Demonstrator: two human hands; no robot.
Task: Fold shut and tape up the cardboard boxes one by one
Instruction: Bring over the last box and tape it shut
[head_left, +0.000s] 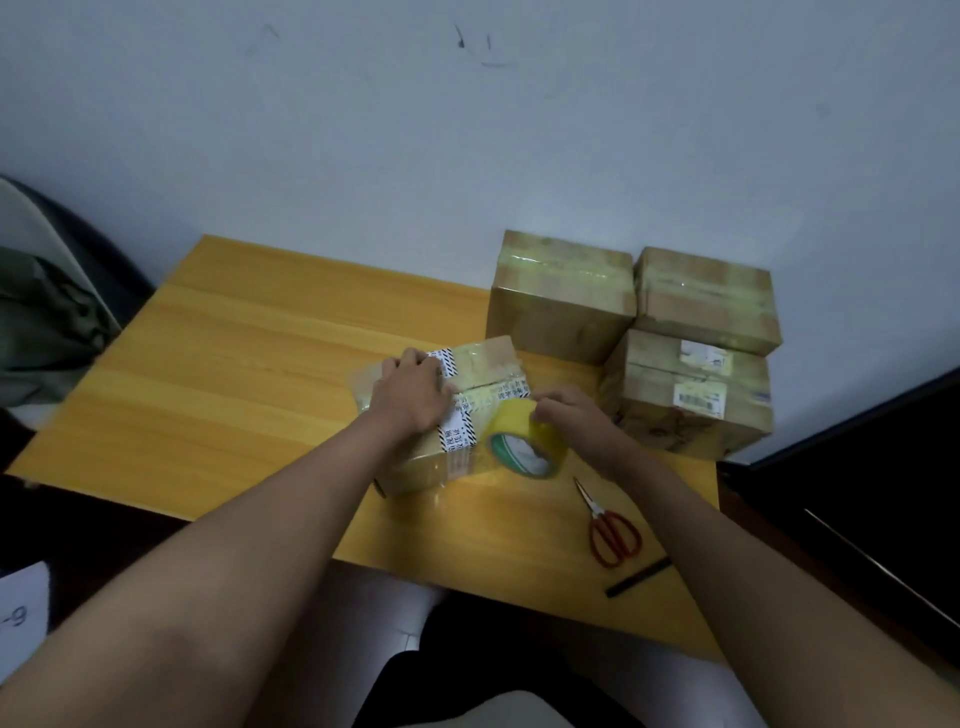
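A small cardboard box (483, 371) with printed white tape strips lies in the middle of the yellow wooden table (249, 374). My left hand (413, 389) presses flat on the box's top, fingers spread. My right hand (571, 415) grips a roll of yellowish clear tape (524, 439) held against the box's right near side. Three closed, taped cardboard boxes stand at the back right: one (561, 296) on the left, one (706, 299) by the wall, one (691, 400) in front with labels.
Red-handled scissors (610, 525) lie on the table near my right forearm. A black marker (639, 577) rests at the table's front edge. A chair with dark green cloth (47, 317) stands left; a dark surface (857, 467) borders the right.
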